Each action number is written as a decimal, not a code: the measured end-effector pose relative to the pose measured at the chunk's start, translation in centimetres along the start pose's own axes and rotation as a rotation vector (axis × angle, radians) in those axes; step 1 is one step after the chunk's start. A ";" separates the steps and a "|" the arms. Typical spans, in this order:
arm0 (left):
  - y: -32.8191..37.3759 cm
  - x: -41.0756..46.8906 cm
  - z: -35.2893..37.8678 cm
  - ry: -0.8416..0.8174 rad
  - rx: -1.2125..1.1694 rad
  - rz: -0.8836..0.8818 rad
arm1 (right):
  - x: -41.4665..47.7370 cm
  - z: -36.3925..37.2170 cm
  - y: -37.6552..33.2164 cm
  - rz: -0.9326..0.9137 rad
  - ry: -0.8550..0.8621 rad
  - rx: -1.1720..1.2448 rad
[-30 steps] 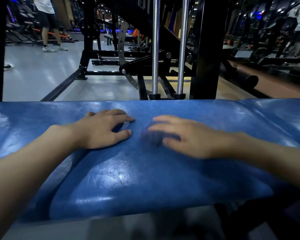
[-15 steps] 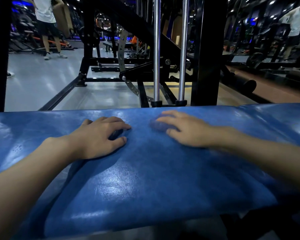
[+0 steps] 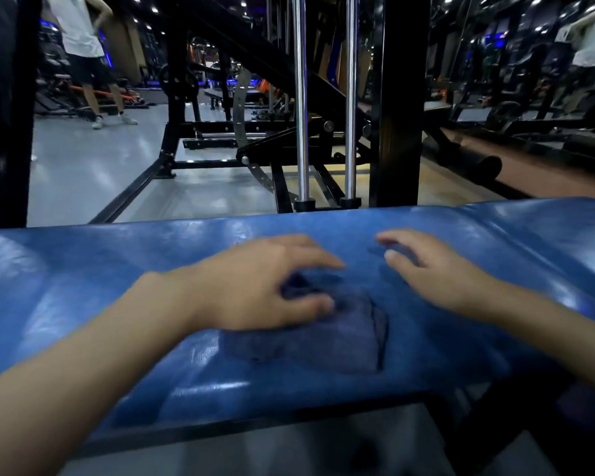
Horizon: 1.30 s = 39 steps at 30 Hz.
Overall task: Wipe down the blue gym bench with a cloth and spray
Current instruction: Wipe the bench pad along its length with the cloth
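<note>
The blue gym bench (image 3: pixel 83 297) runs across the view, its padding shiny and creased. A dark blue cloth (image 3: pixel 327 341) lies flat on the middle of the pad. My left hand (image 3: pixel 255 286) sits on the cloth's far left corner, with a bunch of fabric pinched between thumb and fingers. To the right, my right hand (image 3: pixel 433 273) rests on the pad with its fingers spread and relaxed, just beyond the cloth's far edge. No spray bottle is in view. Motion blurs both hands.
Directly behind the bench stand a black machine upright (image 3: pixel 397 97) and two chrome guide rods (image 3: pixel 301 97). A black frame rail (image 3: pixel 134 190) crosses the grey floor. A person (image 3: pixel 83 46) stands at the far left. More machines fill the right background.
The cloth, earlier a dark smear under my right fingers, now lies spread by my left hand. My left hand has moved right onto it. My right hand has shifted right, off the cloth.
</note>
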State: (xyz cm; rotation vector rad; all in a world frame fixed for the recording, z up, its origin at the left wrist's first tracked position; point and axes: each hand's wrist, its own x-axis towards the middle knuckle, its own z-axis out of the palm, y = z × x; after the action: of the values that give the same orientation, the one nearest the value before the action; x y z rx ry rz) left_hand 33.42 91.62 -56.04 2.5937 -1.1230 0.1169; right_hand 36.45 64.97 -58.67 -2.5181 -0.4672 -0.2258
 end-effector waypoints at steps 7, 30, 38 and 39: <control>3.3 0.5 3.1 -0.117 0.398 0.154 | -1.2 0.4 3.5 -0.051 -0.043 -0.278; -13.0 10.8 2.9 0.119 0.320 -0.505 | -1.3 1.8 4.3 -0.113 -0.015 -0.301; 0.5 3.5 4.7 0.019 0.187 0.008 | -0.8 1.8 4.3 -0.062 0.000 -0.282; 2.1 2.7 5.0 0.009 0.195 0.071 | -0.8 1.7 4.3 -0.055 -0.003 -0.275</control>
State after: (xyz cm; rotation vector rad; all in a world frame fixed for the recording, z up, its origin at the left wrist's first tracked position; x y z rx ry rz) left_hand 33.52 86.85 -59.78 2.7189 -1.2589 0.2661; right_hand 37.40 62.30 -62.43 -2.7753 -0.5389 -0.3266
